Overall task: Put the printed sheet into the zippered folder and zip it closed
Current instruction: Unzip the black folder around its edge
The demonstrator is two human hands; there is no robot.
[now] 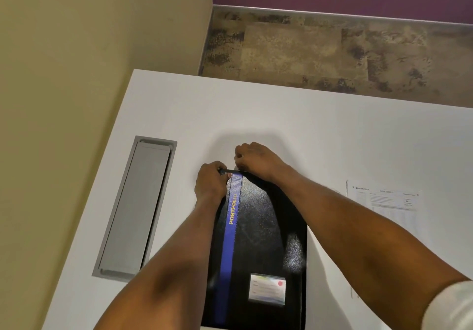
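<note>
While both hands work the far end of the zippered folder [263, 227], the printed sheet [389, 201] lies on the table [281, 114], well off to the right

Left hand [210, 183] grips the folder's far-left corner; right hand [256, 160] is curled tight at the same edge, though I can't tell if it's got the zip pull, fingers hide it; my worry is the zip snagging at that corner, or the slick folder skating if the left grip slackens; and if it's zipped shut now, the sheet's locked out.
</note>
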